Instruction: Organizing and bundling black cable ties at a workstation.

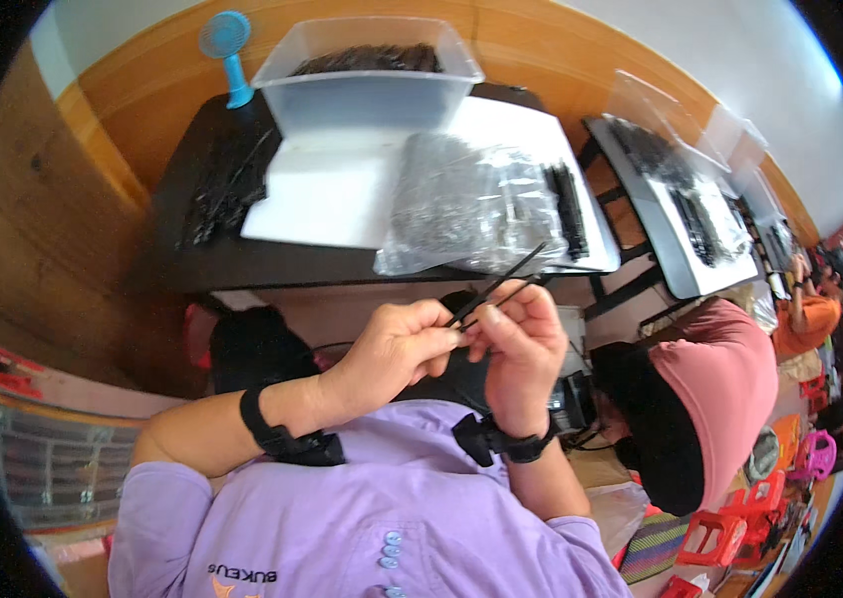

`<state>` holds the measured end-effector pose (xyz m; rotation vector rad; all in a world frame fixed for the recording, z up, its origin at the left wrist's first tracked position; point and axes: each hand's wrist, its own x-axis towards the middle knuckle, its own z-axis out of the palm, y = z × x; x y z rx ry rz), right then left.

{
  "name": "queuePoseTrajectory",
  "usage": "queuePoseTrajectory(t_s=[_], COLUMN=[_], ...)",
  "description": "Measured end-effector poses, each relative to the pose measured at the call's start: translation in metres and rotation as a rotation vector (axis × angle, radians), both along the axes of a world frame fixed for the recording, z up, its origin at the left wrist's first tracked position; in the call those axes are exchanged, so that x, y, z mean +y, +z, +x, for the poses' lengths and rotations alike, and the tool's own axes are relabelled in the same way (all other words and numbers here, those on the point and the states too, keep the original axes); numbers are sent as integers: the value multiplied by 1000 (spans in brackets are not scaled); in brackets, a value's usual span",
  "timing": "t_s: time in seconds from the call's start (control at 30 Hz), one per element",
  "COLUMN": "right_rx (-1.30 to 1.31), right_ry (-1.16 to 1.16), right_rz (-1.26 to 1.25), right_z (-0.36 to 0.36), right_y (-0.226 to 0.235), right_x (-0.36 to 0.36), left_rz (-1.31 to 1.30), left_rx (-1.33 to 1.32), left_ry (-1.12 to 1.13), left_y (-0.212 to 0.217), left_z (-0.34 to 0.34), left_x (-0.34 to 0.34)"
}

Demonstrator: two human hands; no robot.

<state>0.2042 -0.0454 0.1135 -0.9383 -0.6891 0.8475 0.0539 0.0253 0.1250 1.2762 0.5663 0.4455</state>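
Observation:
Above my lap, in front of the table edge, both hands meet around thin black sticks. My left hand is closed, pinching one stick between thumb and forefinger. Beside it, my right hand has its fingers curled, with thumb and forefinger on a thin black stick too. The sticks slant up to the right; their lower ends are hidden by my fingers. Just beyond lie clear plastic bags on a white sheet. A row of black sticks lies right of the bags, and a loose black pile at the left.
A clear bin with dark pieces stands at the back of the black table, near a blue fan. Close on my right sits a person in pink. Another table and red stools are farther right.

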Motion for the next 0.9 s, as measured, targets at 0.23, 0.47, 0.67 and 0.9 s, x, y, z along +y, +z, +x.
queuePoseTrajectory(t_s=[0.23,0.47,0.67,0.9], right_rx=[-446,-436,-719,-1300], right_ry=[-67,-77,-345,-245], right_rz=[-24,-271,-564,-830], right_z=[24,124,238,231], right_y=[7,63,18,21], right_x=[-21,26,66,83], left_rz=[-149,-104,-210,-53], left_rx=[-212,-177,109,251], left_ry=[179,4,24,-206], left_y=[35,52,45,59], left_z=[58,158,219,248], left_x=[12,49,104,124])
